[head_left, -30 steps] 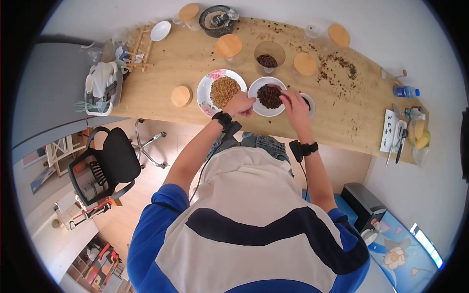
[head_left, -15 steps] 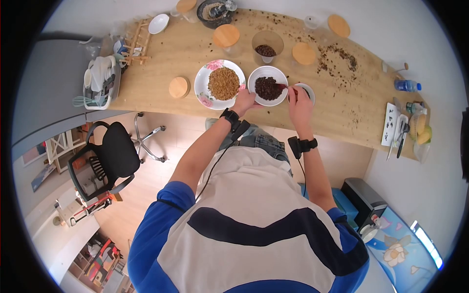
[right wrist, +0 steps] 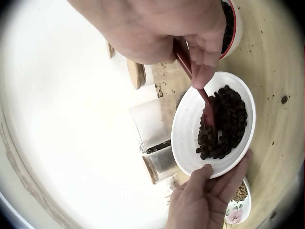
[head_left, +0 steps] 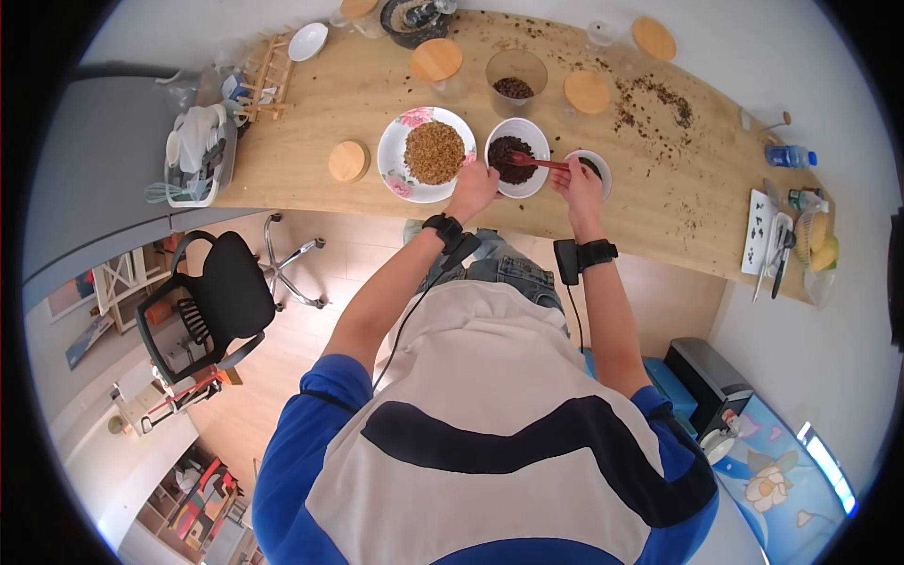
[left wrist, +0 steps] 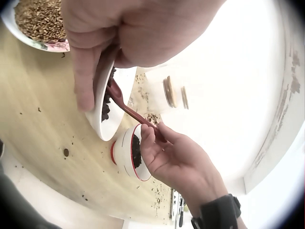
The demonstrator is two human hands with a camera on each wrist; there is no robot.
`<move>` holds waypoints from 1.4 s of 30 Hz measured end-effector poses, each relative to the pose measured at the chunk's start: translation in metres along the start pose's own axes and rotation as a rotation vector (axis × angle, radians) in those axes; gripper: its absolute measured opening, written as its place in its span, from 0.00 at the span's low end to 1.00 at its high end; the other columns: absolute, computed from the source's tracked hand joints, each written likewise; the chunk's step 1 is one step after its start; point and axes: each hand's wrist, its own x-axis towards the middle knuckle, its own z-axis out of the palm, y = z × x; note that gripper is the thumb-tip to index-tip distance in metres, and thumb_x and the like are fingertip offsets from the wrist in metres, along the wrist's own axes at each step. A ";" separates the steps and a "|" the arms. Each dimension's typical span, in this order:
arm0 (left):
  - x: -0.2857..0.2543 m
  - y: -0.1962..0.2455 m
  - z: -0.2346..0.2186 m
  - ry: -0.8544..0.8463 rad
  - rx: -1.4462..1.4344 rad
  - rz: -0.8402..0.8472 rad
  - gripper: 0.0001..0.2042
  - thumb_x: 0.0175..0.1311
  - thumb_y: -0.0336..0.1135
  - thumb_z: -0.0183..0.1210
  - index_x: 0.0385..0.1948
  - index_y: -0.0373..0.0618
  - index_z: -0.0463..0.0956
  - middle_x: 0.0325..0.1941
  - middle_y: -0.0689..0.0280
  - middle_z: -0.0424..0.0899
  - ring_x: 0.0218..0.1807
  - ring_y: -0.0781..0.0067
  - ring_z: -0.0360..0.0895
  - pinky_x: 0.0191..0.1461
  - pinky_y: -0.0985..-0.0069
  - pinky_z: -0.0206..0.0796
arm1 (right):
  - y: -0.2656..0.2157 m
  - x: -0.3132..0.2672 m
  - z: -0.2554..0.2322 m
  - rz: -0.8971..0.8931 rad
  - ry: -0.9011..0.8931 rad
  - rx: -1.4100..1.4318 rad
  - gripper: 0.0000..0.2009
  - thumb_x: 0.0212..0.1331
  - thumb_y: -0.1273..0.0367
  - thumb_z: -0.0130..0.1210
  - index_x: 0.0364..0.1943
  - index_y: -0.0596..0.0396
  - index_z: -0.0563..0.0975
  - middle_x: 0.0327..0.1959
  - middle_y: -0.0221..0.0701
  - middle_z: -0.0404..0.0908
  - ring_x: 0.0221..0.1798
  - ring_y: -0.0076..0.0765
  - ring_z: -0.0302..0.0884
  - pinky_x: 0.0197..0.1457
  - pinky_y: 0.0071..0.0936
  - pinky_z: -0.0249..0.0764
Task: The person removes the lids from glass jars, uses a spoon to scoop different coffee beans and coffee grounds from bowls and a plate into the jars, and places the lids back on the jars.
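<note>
A white bowl (right wrist: 188,129) with dark beans (right wrist: 231,112) is gripped at its rim by my left hand (head_left: 474,191), the thumb on the edge and the fingers beneath. In the left wrist view the bowl leans to one side. My right hand (head_left: 582,191) pinches the handle of a dark red spoon (head_left: 539,162), whose scoop lies among the beans. Just beside the right hand stands a small white cup (left wrist: 126,148) with a red rim and dark contents. On the bowl's other side is a flowered plate (head_left: 392,156) heaped with golden-brown grain (head_left: 434,153).
Behind the bowl stands a clear container (head_left: 518,71) with dark beans in its bottom. Around it are wooden-lidded jars (head_left: 436,60) and a dark mortar (head_left: 407,34). Crumbs (head_left: 650,113) litter the table's right side. A dish rack (head_left: 221,179) stands at the left.
The spoon has come into clear view in the right hand, its scoop now over the middle of the beans. My left hand has shifted from the plate's edge to the bowl's rim, and the bowl tilts.
</note>
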 end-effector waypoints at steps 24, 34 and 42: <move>0.028 -0.051 0.003 -0.343 -0.705 -0.181 0.16 0.64 0.28 0.42 0.51 0.29 0.60 0.46 0.48 0.74 0.41 0.58 0.79 0.45 0.69 0.77 | 0.004 0.027 -0.034 0.192 -0.188 0.308 0.15 0.64 0.60 0.44 0.37 0.61 0.74 0.29 0.35 0.79 0.30 0.26 0.75 0.35 0.21 0.73; 0.009 -0.024 -0.032 -0.209 -0.518 -0.371 0.16 0.64 0.38 0.48 0.39 0.29 0.68 0.35 0.54 0.78 0.37 0.61 0.79 0.46 0.71 0.74 | -0.032 0.013 -0.041 0.091 -0.237 0.253 0.15 0.64 0.61 0.44 0.36 0.59 0.75 0.27 0.34 0.79 0.28 0.24 0.75 0.32 0.19 0.72; 0.028 0.050 -0.004 0.029 -1.747 -0.278 0.17 0.65 0.35 0.36 0.46 0.29 0.65 0.53 0.49 0.67 0.58 0.56 0.64 0.63 0.65 0.57 | -0.071 -0.008 -0.010 0.008 -0.241 0.267 0.15 0.64 0.62 0.43 0.35 0.61 0.74 0.27 0.34 0.79 0.28 0.24 0.74 0.32 0.20 0.71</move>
